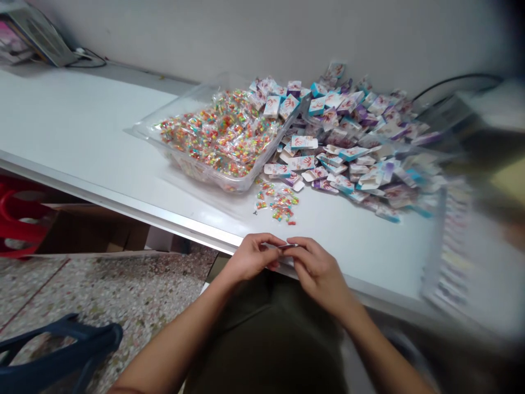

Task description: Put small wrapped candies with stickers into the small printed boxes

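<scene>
My left hand [256,257] and my right hand [315,268] meet at the table's front edge, fingers closed in a pinch. Between their fingertips is a small thin flat piece [288,246], seen nearly edge-on. Its kind is hard to make out, as the fingers cover most of it. Just beyond the hands lie several small clear packets [279,202] of bright coloured pellets. Behind them, a clear plastic tray [235,183] holds a heap of similar packets. Right of the tray is a pile of small white, blue and purple cartons [348,164], some with open flaps.
The white table [82,126] runs along a wall. At the right stands a blurred clear tray [451,246] with rows of small items. Below on the left are a red stool [16,219], an open cardboard box [94,227] and a dark blue plastic stool [65,350].
</scene>
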### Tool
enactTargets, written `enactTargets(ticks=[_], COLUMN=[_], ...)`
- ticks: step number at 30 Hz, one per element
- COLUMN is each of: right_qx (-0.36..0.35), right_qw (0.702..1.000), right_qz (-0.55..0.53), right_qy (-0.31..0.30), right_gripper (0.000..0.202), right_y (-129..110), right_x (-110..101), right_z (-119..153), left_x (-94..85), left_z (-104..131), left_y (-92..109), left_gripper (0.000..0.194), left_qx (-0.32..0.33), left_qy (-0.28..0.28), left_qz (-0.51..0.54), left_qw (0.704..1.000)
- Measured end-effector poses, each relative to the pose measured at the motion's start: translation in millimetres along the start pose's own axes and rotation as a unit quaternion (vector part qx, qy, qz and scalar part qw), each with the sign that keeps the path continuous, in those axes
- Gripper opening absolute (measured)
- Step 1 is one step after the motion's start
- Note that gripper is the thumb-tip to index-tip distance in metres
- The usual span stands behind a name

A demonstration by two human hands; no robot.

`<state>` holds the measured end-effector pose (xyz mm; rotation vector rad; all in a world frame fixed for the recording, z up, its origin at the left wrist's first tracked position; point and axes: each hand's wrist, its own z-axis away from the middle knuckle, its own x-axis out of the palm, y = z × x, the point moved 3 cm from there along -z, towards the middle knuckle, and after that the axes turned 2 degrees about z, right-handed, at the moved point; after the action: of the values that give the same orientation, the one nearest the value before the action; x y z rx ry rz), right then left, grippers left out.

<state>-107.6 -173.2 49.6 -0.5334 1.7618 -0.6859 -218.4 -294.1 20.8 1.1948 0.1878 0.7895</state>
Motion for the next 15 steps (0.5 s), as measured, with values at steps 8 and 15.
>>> enactTargets(ticks=[8, 15], right_qx=[0.328, 0.368], right_qw=[0.832, 0.767], right_qz=[-0.447, -0.526], right_qy=[0.007, -0.005], right_gripper=[0.031, 0.032], right_y=[33.3, 32.7], right_x=[15.7, 22.9], right_z=[3.3, -3.2], left_x=[9.6, 7.8], left_z=[2.7, -1.1], left_y=[3.6, 1.5], left_gripper=[0.011, 0.025], left_qx=[-0.046, -0.060], left_qy=[0.052, 0.036], left_qz=[0.030, 0.086], left_qw=[0.997, 0.994])
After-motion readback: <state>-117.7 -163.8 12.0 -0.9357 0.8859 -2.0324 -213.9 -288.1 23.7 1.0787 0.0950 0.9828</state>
